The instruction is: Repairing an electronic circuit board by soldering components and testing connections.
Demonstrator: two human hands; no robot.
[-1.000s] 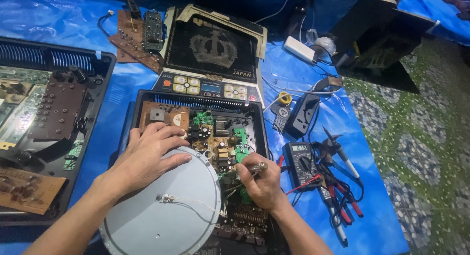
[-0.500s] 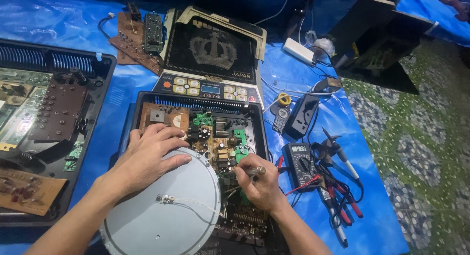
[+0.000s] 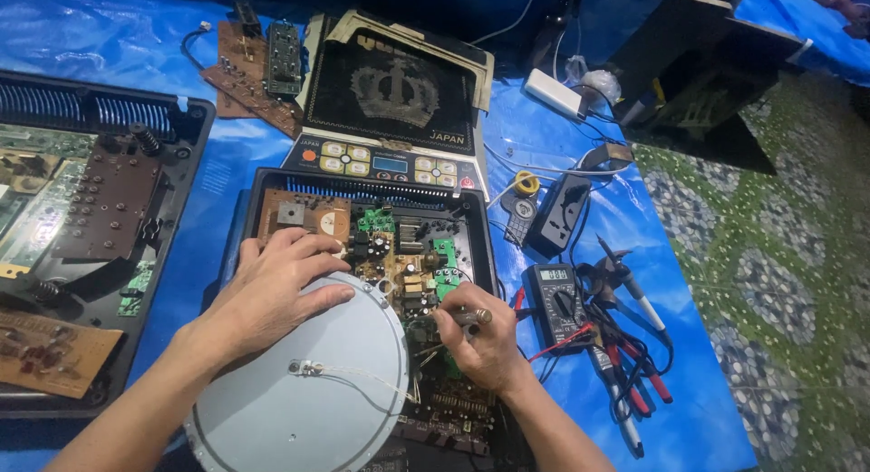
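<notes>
Gripping a thin metal tool point(image 3: 469, 317), your right hand point(image 3: 480, 341) is curled closed around it, fingers pinching the shaft with its rounded end poking out past the knuckles; the tip points down into the green and tan circuit board point(image 3: 408, 264), though the exact contact point is hidden by the fingers; your left hand point(image 3: 272, 291) lies flat and spread, palm down, on the upper edge of the round grey disc point(image 3: 299, 390), holding nothing; fingertips reach just past the rim toward the board; the disc sits tilted over the lower left of the open black cooker case point(image 3: 263, 187), with a thin white wire running across its face; the board fills the middle of that case, directly between your two hands; just right of the case lies a black multimeter point(image 3: 557, 300), its red lead trailing toward your right wrist; red-handled pliers point(image 3: 634, 381) are near it; behind the case rests the black glass top panel point(image 3: 394, 96); to the left, a second opened case point(image 3: 100, 209); all on a blue plastic sheet point(image 3: 698, 418).
</notes>
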